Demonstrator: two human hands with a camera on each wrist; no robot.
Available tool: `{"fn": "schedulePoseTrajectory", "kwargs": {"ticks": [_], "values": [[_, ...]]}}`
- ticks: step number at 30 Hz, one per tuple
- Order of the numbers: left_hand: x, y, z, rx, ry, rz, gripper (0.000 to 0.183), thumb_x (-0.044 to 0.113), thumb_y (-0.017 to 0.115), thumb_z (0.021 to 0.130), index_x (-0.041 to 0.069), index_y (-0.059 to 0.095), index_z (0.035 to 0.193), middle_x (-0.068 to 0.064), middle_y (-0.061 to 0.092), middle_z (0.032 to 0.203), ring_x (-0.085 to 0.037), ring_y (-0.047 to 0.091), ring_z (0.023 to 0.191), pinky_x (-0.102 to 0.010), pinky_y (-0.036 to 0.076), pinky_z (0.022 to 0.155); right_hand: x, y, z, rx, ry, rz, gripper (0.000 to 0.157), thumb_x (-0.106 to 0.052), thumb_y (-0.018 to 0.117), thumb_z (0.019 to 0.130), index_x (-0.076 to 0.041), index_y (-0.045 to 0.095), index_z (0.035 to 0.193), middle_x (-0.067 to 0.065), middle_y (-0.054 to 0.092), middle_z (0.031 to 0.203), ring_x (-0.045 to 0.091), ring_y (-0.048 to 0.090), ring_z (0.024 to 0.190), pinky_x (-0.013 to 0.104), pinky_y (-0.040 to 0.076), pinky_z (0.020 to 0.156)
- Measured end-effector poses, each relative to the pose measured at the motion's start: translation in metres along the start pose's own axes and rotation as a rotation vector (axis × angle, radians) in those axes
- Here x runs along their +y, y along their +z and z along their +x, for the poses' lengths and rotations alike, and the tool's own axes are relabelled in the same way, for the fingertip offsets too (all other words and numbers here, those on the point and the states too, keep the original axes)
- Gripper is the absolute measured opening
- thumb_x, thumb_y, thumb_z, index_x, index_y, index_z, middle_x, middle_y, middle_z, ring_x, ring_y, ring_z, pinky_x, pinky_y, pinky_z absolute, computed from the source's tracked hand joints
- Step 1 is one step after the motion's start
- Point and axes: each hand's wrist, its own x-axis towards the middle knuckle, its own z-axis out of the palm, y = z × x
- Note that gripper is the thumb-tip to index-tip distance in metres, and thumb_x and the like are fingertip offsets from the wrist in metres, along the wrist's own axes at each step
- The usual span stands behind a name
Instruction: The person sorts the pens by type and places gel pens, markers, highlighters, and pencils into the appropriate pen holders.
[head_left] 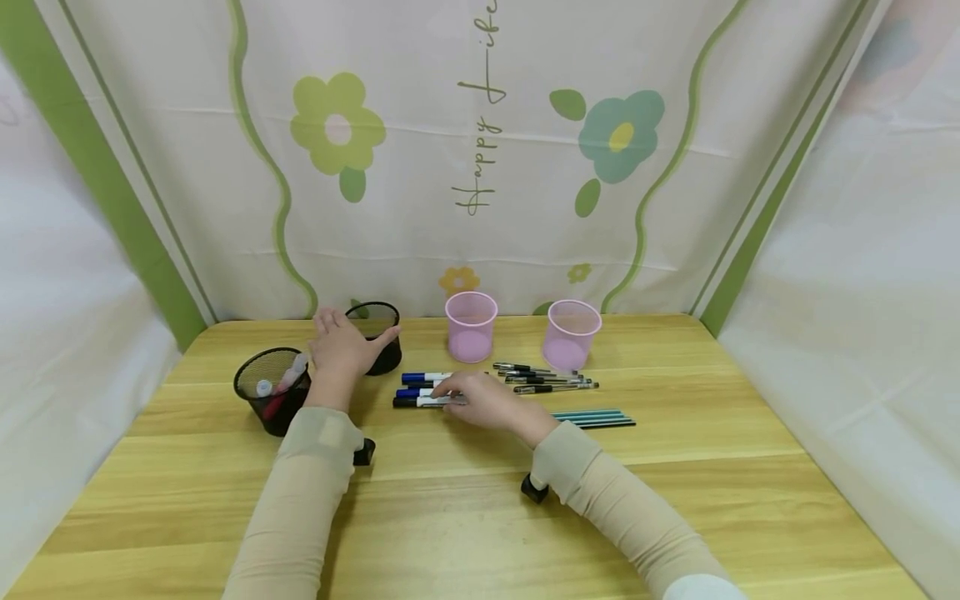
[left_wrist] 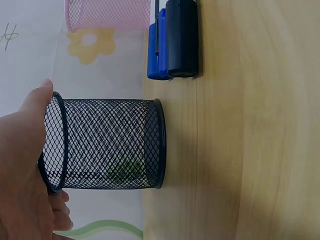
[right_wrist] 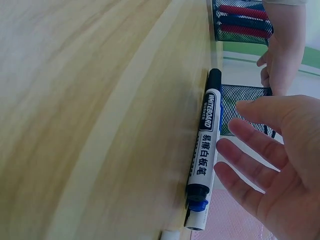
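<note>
Left hand [head_left: 337, 354] grips far black mesh cup [left_wrist: 107, 142]; right hand [head_left: 483, 400] spread, empty, beside near whiteboard marker [right_wrist: 205, 140]; contact unclear.

Long beige sleeves [head_left: 281, 517], greyish cuffs [head_left: 322, 429], small black wrist blocks [head_left: 365, 452], bare hands [head_left: 341, 354]

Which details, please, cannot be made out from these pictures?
Head view: left ends of the teal sticks, hidden by the right hand and sleeve.
Head view: lettering on the black pens, too small.
Left wrist view: rest of the pink cup, cut off by the top edge.
</note>
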Motion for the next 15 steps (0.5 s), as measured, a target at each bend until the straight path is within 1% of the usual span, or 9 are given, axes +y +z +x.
{"fn": "schedulePoseTrajectory", "kwargs": {"ticks": [5, 9, 11, 15], "values": [[-0.004, 0.005, 0.004, 0.034, 0.042, 0.025, 0.139, 0.096, 0.03, 0.081, -0.016, -0.002, 0.156, -0.036, -0.004, 0.163, -0.049, -0.003, 0.152, -0.067, 0.031, 0.111, 0.001, 0.002, 0.003, -0.002, -0.001, -0.02, 0.027, -0.006, 0.069, 0.098, -0.009, 0.073, 0.124, 0.004, 0.071, 0.123, 0.02, 0.065, 0.116, 0.034, 0.051, 0.1], [-0.007, 0.007, 0.005, 0.059, 0.054, 0.011, 0.139, 0.097, 0.032, 0.079, -0.015, 0.001, 0.157, -0.035, -0.003, 0.164, -0.048, -0.003, 0.153, -0.066, 0.036, 0.109, 0.002, 0.003, 0.005, -0.005, 0.007, -0.042, 0.027, -0.007, 0.071, 0.097, -0.01, 0.073, 0.123, 0.004, 0.072, 0.122, 0.02, 0.066, 0.115, 0.035, 0.052, 0.099], [-0.007, 0.008, 0.005, 0.062, 0.056, -0.001, 0.14, 0.097, 0.033, 0.079, -0.014, -0.002, 0.157, -0.034, -0.004, 0.164, -0.047, -0.003, 0.153, -0.065, 0.032, 0.112, 0.002, 0.004, 0.007, -0.007, 0.007, -0.06, 0.027, -0.007, 0.072, 0.096, -0.01, 0.074, 0.122, 0.003, 0.072, 0.121, 0.02, 0.066, 0.114, 0.035, 0.052, 0.099], [-0.007, 0.007, 0.005, 0.061, 0.05, -0.028, 0.138, 0.095, 0.034, 0.081, -0.013, -0.009, 0.156, -0.034, -0.008, 0.164, -0.048, -0.005, 0.152, -0.062, 0.02, 0.118, -0.001, 0.004, 0.011, -0.011, 0.01, -0.093, 0.027, -0.006, 0.072, 0.095, -0.01, 0.074, 0.121, 0.004, 0.072, 0.12, 0.02, 0.066, 0.114, 0.035, 0.052, 0.099]]}}
